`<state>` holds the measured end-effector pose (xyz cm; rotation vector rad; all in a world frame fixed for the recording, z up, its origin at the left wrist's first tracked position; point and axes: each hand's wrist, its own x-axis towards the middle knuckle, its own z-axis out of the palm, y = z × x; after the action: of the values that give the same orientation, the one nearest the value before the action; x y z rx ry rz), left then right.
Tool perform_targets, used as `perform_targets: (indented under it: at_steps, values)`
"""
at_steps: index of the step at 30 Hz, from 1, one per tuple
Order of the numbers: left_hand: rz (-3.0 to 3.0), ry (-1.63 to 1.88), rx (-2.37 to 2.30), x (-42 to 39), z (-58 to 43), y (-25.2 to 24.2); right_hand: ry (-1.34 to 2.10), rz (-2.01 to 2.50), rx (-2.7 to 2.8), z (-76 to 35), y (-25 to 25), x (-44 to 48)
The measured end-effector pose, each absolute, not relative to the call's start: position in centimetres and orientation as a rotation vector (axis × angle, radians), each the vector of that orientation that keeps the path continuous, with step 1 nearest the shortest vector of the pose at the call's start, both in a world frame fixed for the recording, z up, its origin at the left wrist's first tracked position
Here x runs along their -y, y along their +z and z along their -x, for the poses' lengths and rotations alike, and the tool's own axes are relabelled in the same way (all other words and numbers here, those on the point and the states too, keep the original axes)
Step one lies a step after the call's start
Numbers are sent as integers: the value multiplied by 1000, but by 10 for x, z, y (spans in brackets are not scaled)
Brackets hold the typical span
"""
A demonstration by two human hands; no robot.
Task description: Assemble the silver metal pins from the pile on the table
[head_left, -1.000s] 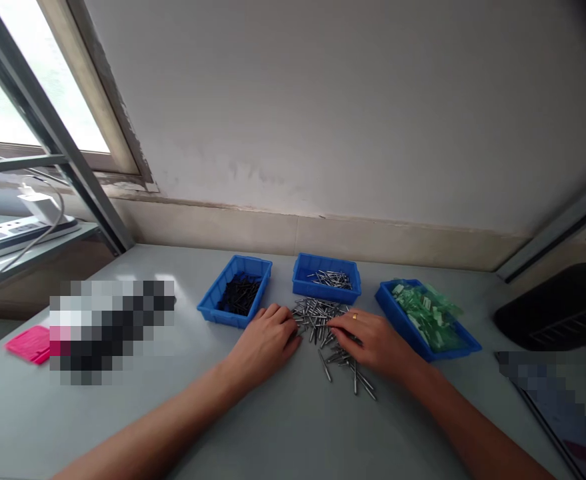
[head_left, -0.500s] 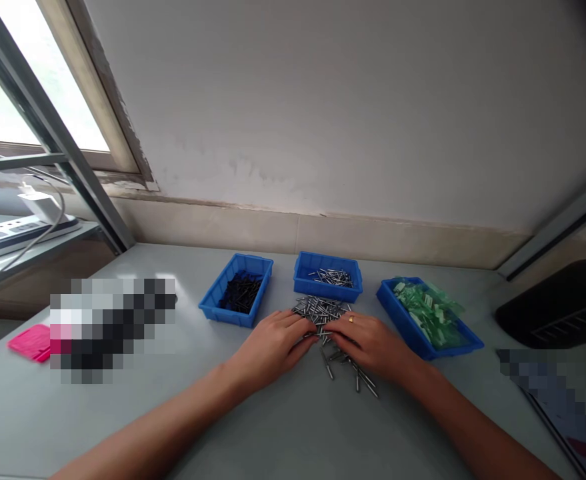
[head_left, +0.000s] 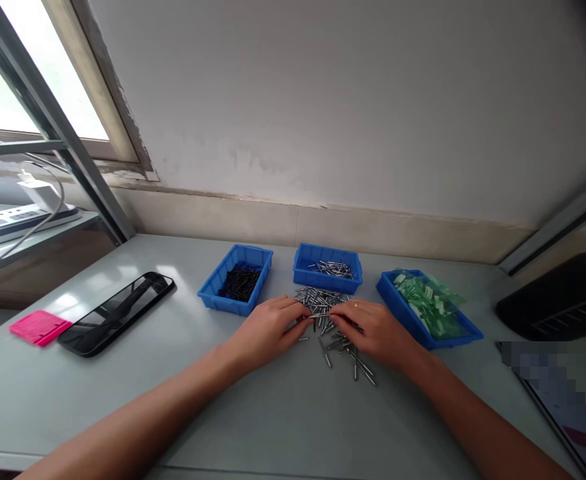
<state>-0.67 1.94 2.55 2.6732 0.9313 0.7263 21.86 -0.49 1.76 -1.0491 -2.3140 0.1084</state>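
Thin metal pins (head_left: 323, 301) lie in a loose pile on the grey table, just in front of the middle blue tray (head_left: 304, 276). Over the pile, my left hand (head_left: 277, 330) pinches the left end of a slim metal pin (head_left: 319, 315). The other end of that pin is between the fingers of my right hand (head_left: 373, 330), which has a ring on one finger. Several longer pins (head_left: 365, 370) are scattered nearer me, below my right hand. More small silvery pins (head_left: 335, 269) lie inside the middle tray.
A blue tray (head_left: 213, 301) of dark screws stands at left, another (head_left: 407, 325) with green plastic bags at right. A black phone-like slab (head_left: 117, 313) and pink case (head_left: 39, 327) lie far left. A black bottle (head_left: 555, 297) lies far right.
My hands have moved slightly apart, and the pin held between them now shows more plainly. The view has tilted a little, so the trays appear slightly higher.
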Motion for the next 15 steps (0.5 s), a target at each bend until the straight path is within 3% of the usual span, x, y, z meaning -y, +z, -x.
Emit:
perform_targets:
  at_steps: [15]
  values:
    - [-2703, 832, -831, -17, 6, 25, 176, 1149, 2493, -214, 17, 8]
